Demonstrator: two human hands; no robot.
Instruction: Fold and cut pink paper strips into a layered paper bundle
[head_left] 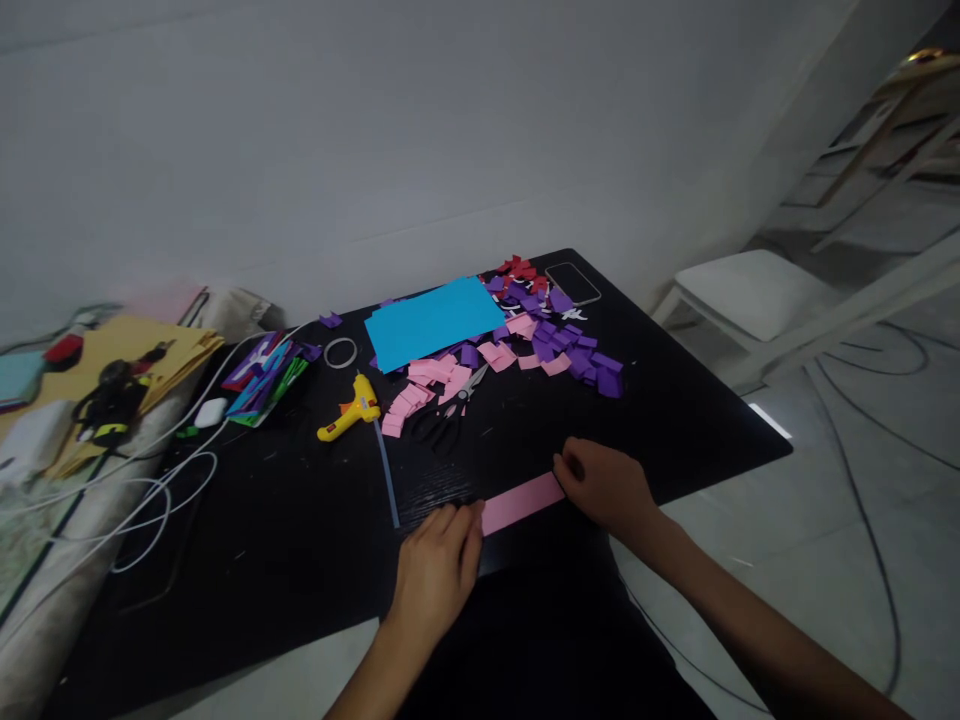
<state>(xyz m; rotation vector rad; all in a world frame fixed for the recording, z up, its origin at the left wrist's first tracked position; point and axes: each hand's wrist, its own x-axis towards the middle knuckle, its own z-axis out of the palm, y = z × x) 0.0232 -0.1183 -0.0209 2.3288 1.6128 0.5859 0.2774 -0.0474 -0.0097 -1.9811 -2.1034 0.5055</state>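
My left hand (441,562) and right hand (606,486) are apart, gripping opposite ends of a pink strip (523,503) stretched between them. Scissors (452,408) lie beyond my left hand, a glue gun (351,409) farther left.

A smooth, pale grey wall (450,120) fills the upper part of the frame, with a slanting edge at the upper right. A black, straight-edged table (285,590) with a faintly grained top stands against it, reaching from the lower left to right of centre. At centre right is a white seat (750,290) with a flat top. A shiny, pale grey floor (795,560) covers the lower right, crossed by thin, dark, curving cables (870,533); a bright white streak of light (771,420) lies near the table's right corner. Brown, wooden-looking furniture (870,145) blurs at the upper right, beneath a small yellow glow (924,56); the room is dim
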